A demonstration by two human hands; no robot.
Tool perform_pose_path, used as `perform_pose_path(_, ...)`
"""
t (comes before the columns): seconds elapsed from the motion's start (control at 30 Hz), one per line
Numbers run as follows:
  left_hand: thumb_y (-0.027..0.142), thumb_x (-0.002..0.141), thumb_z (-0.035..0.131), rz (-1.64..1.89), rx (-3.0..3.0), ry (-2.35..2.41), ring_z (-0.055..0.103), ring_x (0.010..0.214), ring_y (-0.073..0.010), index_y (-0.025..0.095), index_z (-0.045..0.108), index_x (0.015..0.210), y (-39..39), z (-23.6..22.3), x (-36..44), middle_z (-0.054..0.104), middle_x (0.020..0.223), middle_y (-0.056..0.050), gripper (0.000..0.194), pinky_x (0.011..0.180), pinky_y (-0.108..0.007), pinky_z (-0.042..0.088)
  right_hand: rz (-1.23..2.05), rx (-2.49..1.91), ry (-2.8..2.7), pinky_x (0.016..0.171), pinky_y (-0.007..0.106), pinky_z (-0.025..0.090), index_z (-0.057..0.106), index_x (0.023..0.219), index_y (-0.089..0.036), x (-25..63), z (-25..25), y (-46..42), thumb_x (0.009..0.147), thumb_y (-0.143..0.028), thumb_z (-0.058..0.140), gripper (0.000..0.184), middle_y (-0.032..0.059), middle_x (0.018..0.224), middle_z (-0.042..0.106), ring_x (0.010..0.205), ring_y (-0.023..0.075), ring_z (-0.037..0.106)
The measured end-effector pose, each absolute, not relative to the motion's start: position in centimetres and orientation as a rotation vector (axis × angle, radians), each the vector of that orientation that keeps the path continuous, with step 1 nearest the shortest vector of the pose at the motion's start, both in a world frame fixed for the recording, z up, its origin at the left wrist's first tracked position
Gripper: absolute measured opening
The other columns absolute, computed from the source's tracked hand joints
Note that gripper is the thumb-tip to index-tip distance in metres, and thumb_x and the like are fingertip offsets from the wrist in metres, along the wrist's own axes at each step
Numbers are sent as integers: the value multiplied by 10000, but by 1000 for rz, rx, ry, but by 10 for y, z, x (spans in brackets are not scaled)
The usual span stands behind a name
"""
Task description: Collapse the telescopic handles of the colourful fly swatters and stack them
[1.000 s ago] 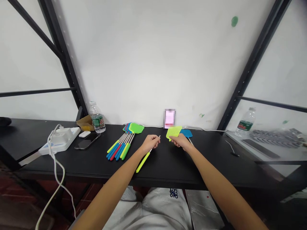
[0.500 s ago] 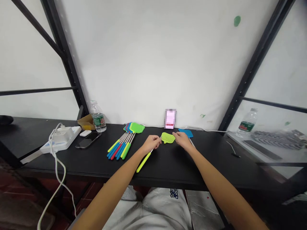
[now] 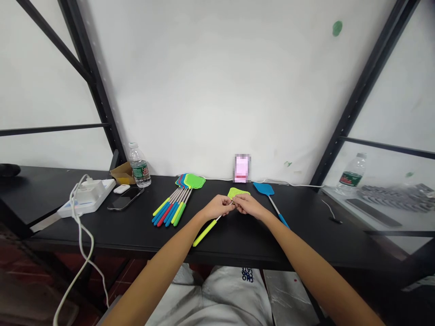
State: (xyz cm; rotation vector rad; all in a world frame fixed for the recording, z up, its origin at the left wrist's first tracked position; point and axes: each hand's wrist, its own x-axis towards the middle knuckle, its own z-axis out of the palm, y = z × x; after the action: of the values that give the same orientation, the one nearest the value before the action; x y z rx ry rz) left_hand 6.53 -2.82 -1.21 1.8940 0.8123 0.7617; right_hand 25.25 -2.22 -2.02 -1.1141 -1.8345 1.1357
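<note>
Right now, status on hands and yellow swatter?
Left hand holding yellow swatter by the shaft. Right hand closed near its head. Blue swatter to the right, touching neither hand.

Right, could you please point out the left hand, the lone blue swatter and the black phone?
Left hand [image 3: 217,207]: head view, back of the hand.
Lone blue swatter [image 3: 264,189]: head view, its flat head.
Black phone [image 3: 126,199]: head view, middle of its screen.

On the desk [image 3: 238,244], swatter bundle [image 3: 195,181] between bottle [image 3: 140,170] and held swatter [image 3: 204,233], another swatter [image 3: 265,189] to the right
</note>
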Motion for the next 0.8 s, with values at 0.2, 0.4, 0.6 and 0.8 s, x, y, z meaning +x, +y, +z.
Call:
perform_pose_path(0.2,479,769,625,756,1925,806,473,506,-78,159,505,653,-27,-15,65,514,549,39,361,505,-211,342,1125,-1137,-1800,403,180,298,530,640,-171,254,-20,-21,844,-389,506,300,-35,499,493,411,62,405)
perform_pose_path(0.4,502,802,596,728,1949,762,464,508,-73,154,521,658,-26,-15,65,515,559,33,384,494,-204,347,1241,-1096,-1779,391,180,262,551,676,-164,250,-17,-26,832,-457,549,332,-39,485,479,405,60,385)
perform_pose_path(0.6,441,805,596,722,1941,761,478,501,-77,153,527,673,-26,-14,64,520,560,30,324,486,-203,360,1177,-1071,-1402,373,192,152,387,587,-200,260,-7,-20,781,-387,590,336,-70,453,363,364,40,272)
perform_pose_path(0.8,434,807,585,730,1922,807,470,489,-74,148,567,751,-26,-14,66,525,567,32,293,473,-195,358,986,-1098,-1139,365,206,138,347,592,-219,280,-2,-11,783,-346,590,334,-86,433,281,357,48,239)
